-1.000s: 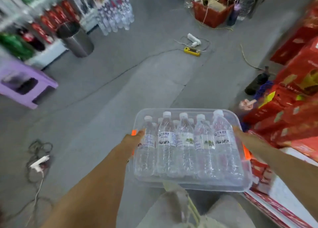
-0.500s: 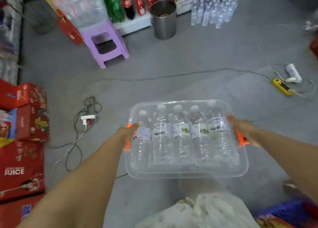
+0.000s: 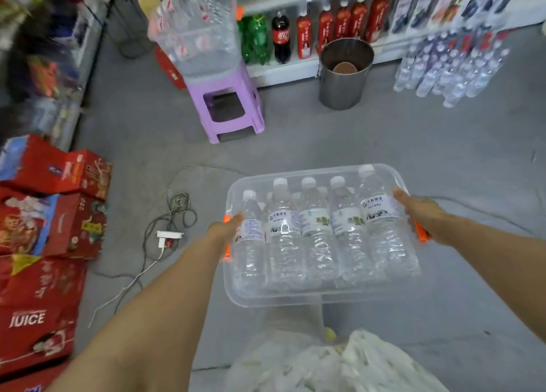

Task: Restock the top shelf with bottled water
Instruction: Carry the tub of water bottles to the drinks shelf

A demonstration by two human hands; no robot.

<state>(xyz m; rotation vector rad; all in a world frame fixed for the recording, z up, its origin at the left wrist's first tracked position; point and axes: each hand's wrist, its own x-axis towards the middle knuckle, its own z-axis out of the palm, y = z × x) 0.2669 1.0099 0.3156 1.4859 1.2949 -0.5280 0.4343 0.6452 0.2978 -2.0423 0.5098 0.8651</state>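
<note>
Bottled water (image 3: pixel 316 232) lies in rows inside a clear plastic bin (image 3: pixel 295 298), carried above the grey concrete floor (image 3: pixel 384 143) of a shop aisle, w/ white caps pointing away from the carrier. The left hand (image 3: pixel 226 230) grasps the bin's left end at an orange handle (image 3: pixel 226 249); the right hand (image 3: pixel 425 214) grasps the right end, fingers wrapped over a 2nd orange handle (image 3: pixel 421 233). Both forearms reach in from the bottom edge. Ahead, a purple stool (image 3: pixel 226 108) holds another clear bin of bottles (image 3: pixel 196 28), beside a steel bucket (image 3: pixel 344 75). Behind them a low white shelf (image 3: pixel 283 69) shows green, dark & red drink bottles; more water bottles (image 3: pixel 449 66) stand on the floor at right. Red juice cartons (image 3: pixel 38 273) are stacked at left, near a white power strip (image 3: pixel 169 235) w/ tangled cords. White plastic bags (image 3: pixel 339 365) sit at bottom centre.
</note>
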